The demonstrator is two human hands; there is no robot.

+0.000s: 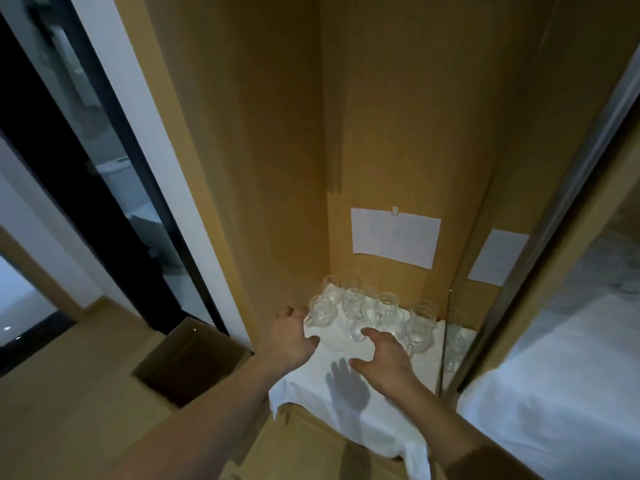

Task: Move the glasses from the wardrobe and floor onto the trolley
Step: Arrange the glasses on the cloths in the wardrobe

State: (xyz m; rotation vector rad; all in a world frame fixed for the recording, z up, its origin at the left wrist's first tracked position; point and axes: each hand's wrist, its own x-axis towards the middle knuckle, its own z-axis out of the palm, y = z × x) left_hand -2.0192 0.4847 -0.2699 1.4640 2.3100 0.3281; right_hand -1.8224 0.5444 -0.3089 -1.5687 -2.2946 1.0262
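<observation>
Several clear glasses (pixel 353 301) stand clustered on a white cloth (pixel 346 403) on the wardrobe's low shelf. My left hand (pixel 294 336) reaches in at the cluster's left side, its spread fingers close beside the leftmost glass (pixel 320 310). My right hand (pixel 384 355) hovers over the cloth with fingers spread, just in front of a near glass (pixel 356 332) and casting a shadow below. Neither hand holds a glass. The trolley is out of view.
The wardrobe's tan walls (pixel 277 168) close in left and back, with a white paper sheet (pixel 394 241) taped on the back. A mirrored sliding door (pixel 554 237) borders the right. An open cardboard box (pixel 192 362) sits on the wooden floor at the left.
</observation>
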